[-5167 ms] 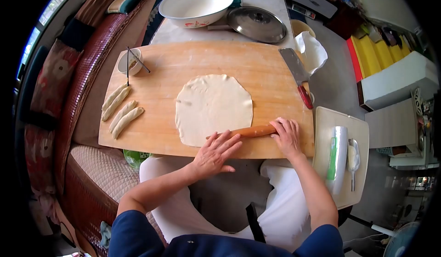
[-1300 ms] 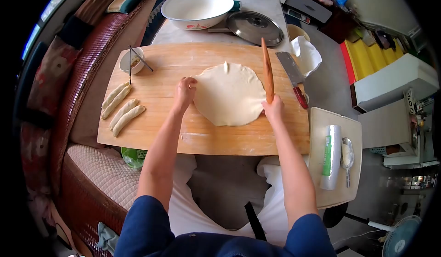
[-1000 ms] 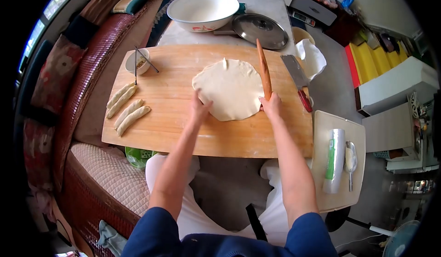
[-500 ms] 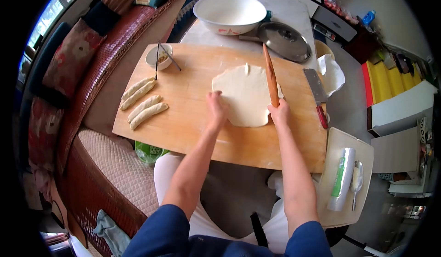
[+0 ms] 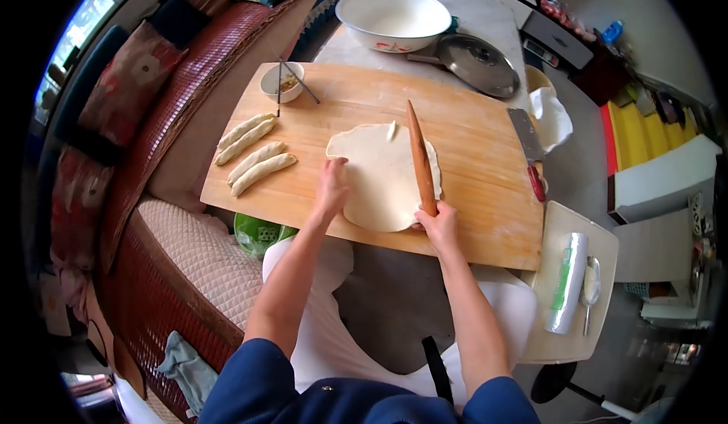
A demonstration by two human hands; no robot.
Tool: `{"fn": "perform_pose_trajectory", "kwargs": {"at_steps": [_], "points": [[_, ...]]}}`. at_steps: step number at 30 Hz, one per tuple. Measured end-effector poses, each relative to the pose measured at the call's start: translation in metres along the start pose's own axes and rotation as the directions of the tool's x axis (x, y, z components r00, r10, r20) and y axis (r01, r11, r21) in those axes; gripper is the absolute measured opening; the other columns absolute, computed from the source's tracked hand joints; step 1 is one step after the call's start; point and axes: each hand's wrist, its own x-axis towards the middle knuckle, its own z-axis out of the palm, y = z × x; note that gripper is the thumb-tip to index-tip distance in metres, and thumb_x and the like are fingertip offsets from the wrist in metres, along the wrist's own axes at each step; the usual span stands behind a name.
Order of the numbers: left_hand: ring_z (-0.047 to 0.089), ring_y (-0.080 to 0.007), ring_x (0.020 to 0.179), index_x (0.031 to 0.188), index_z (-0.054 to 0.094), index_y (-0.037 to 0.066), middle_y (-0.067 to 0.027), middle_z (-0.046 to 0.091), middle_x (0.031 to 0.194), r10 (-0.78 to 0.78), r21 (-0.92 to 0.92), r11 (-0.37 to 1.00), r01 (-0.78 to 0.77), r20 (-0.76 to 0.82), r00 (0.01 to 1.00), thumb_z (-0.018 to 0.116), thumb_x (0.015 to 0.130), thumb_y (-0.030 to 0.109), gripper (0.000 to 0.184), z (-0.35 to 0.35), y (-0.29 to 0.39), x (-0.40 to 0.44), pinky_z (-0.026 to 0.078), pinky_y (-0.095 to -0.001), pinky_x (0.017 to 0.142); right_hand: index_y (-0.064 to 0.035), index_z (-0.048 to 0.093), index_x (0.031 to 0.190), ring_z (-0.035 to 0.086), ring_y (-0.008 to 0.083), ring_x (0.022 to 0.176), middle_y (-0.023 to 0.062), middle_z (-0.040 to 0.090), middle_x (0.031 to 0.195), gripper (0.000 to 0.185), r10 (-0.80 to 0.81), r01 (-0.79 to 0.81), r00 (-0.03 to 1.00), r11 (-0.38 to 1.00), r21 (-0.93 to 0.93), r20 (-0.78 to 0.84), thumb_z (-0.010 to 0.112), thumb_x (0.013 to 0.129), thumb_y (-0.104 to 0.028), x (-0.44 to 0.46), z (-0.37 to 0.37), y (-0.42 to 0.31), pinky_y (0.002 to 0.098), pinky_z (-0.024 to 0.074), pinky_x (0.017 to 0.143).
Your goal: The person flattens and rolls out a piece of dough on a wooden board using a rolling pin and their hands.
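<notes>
A round, flat sheet of dough (image 5: pixel 379 177) lies near the front edge of the wooden board (image 5: pixel 470 158), with a small raised ridge at its far rim. My left hand (image 5: pixel 332 185) is closed on the left rim of the sheet. In my right hand (image 5: pixel 438 219) is the near end of a tapered wooden rolling pin (image 5: pixel 422 158), which points away from me over the right part of the dough. The fingers of that hand are closed at the dough's lower right rim too.
Several filled dough rolls (image 5: pixel 254 151) and a bowl with chopsticks (image 5: pixel 282 83) are at the board's left. A cleaver (image 5: pixel 525 132) lies at its right edge. Beyond stand a white basin (image 5: pixel 393 16) and a lid (image 5: pixel 478 64). A tray (image 5: pixel 531 344) holds a film roll (image 5: pixel 567 284) and scoop (image 5: pixel 591 284).
Both hands have brought the dough toward me, close to the board's front edge. The rolling pin, earlier beside the dough's right rim, now lies over it. The whole view has turned.
</notes>
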Motion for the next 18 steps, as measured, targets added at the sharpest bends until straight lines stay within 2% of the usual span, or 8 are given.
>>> {"fn": "perform_pose_trajectory", "kwargs": {"at_steps": [4,6,7,10,11,13,14,18], "points": [[0.054,-0.0391,0.115,0.128,0.057,0.005,-0.0192,0.054,0.124,0.114,-0.134,0.986,-0.097,0.124,0.986,0.063,0.070,-0.008,0.060,0.039,0.044,-0.015,0.048,-0.0412,0.101,0.0032,0.062,0.091,0.068,0.0178,0.059,0.0090,0.066,0.078,0.013,0.034,-0.027,0.994,0.998,0.061,-0.108,0.069,0.083,-0.004,-0.029,-0.060,0.011,0.0299,0.0581,0.054],[0.054,-0.0389,0.115,0.129,0.056,0.005,-0.0192,0.054,0.124,0.223,-0.239,0.952,-0.192,0.109,0.969,0.062,0.071,-0.009,0.060,0.059,0.040,-0.013,0.049,-0.0414,0.099,0.0020,0.060,0.089,0.068,0.0175,0.059,0.0088,0.067,0.078,0.013,0.101,-0.087,0.985,0.991,0.102,-0.137,0.070,0.084,-0.004,-0.044,-0.090,0.003,0.0296,0.0570,0.052],[0.054,-0.0389,0.115,0.130,0.055,0.005,-0.0192,0.054,0.125,0.269,-0.288,0.929,-0.232,0.095,0.958,0.061,0.071,-0.009,0.061,0.063,0.040,-0.012,0.049,-0.0415,0.098,-0.0001,0.058,0.088,0.067,0.0167,0.057,0.0084,0.067,0.077,0.016,0.113,-0.119,0.981,0.993,-0.028,-0.159,0.072,0.084,-0.006,-0.050,-0.110,-0.001,0.0293,0.0537,0.049],[0.053,-0.0367,0.116,0.132,0.055,0.006,-0.0185,0.053,0.127,0.001,-0.146,0.989,0.027,0.188,0.982,0.064,0.075,-0.007,0.060,0.046,0.045,-0.004,0.048,-0.0424,0.099,0.0001,0.059,0.088,0.066,0.0200,0.066,0.0101,0.061,0.070,0.023,-0.274,0.154,0.950,0.829,-0.537,-0.150,0.077,0.083,-0.012,-0.057,-0.161,0.004,0.0371,0.0495,0.058],[0.052,-0.0357,0.118,0.132,0.055,0.006,-0.0175,0.053,0.128,0.067,-0.003,0.998,-0.067,0.123,0.990,0.066,0.076,-0.005,0.059,0.041,0.053,-0.009,0.046,-0.0435,0.100,-0.0012,0.062,0.092,0.066,0.0267,0.073,0.0119,0.061,0.076,0.027,-0.219,0.100,0.964,0.826,-0.555,-0.152,0.080,0.081,-0.018,-0.061,-0.171,0.001,0.0403,0.0488,0.064],[0.050,-0.0336,0.122,0.133,0.055,0.008,-0.0156,0.052,0.131,0.233,0.297,0.927,-0.228,0.019,0.972,0.070,0.077,0.000,0.058,0.029,0.075,-0.022,0.043,-0.0457,0.104,-0.0032,0.065,0.095,0.065,0.0303,0.076,0.0121,0.062,0.082,0.030,-0.424,0.294,0.906,0.656,-0.695,-0.017,0.081,0.080,-0.023,-0.065,-0.180,0.004,0.0414,0.0493,0.065],[0.048,-0.0334,0.127,0.136,0.054,0.009,-0.0140,0.051,0.136,0.292,0.316,0.900,-0.300,0.075,0.954,0.071,0.080,0.007,0.058,0.030,0.084,-0.032,0.040,-0.0473,0.107,-0.0041,0.066,0.097,0.064,0.0320,0.077,0.0122,0.062,0.085,0.032,-0.508,0.381,0.859,0.547,-0.746,0.066,0.082,0.079,-0.025,-0.067,-0.182,0.006,0.0419,0.0495,0.066],[0.035,-0.0331,0.143,0.146,0.046,0.013,-0.0067,0.041,0.153,0.412,0.367,0.762,-0.533,0.361,0.837,0.068,0.089,0.033,0.064,0.062,0.107,-0.083,0.029,-0.0528,0.117,-0.0148,0.068,0.114,0.063,0.0294,0.095,0.0077,0.063,0.102,0.039,-0.348,0.351,0.920,0.527,-0.774,0.181,0.080,0.080,-0.031,-0.070,-0.180,0.003,0.0439,0.0489,0.077]]}}
